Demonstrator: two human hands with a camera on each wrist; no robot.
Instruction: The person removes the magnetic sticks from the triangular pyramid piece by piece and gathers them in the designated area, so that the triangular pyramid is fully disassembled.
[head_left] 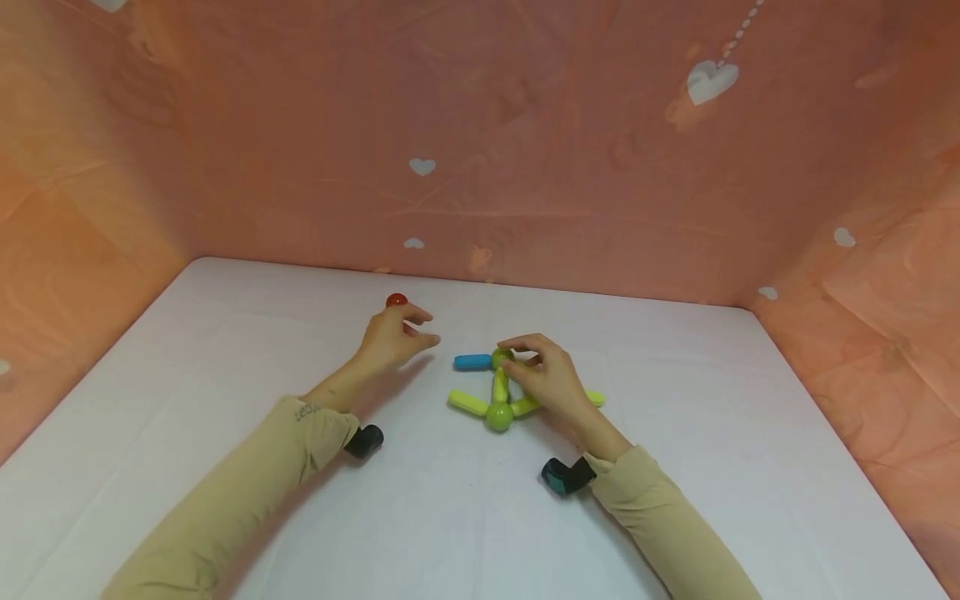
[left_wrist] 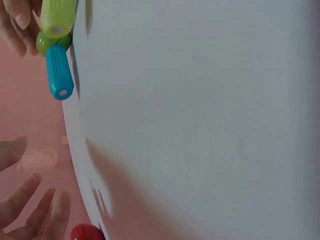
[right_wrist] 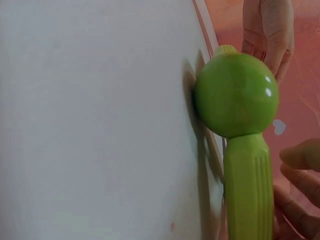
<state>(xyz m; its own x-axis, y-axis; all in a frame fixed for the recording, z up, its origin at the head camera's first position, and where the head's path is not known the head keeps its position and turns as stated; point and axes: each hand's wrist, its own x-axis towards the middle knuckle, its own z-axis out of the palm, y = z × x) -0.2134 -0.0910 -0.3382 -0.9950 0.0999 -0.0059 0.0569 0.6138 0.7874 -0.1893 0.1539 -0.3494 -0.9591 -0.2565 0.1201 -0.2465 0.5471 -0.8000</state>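
Note:
My right hand [head_left: 551,371] pinches a green ball [head_left: 501,358] between thumb and fingers. A blue stick [head_left: 472,362] points left from that ball, and a short yellow-green stick [head_left: 500,387] links it to a nearer green ball [head_left: 499,416]. From this nearer ball, yellow-green sticks spread to the left [head_left: 468,403] and right, the right one partly behind my right hand. Up close, the right wrist view has a green ball [right_wrist: 237,95] with a ribbed stick. My left hand [head_left: 393,337] hovers left of the figure, fingers apart and holding nothing. Just behind it is a red ball [head_left: 397,299], partly covered.
A white cloth [head_left: 420,517] covers the table, with orange sheeting [head_left: 525,167] printed with pale hearts rising behind and at both sides. Another yellow-green stick end [head_left: 596,399] shows right of my right hand. Dark cameras [head_left: 364,442] sit at both wrists.

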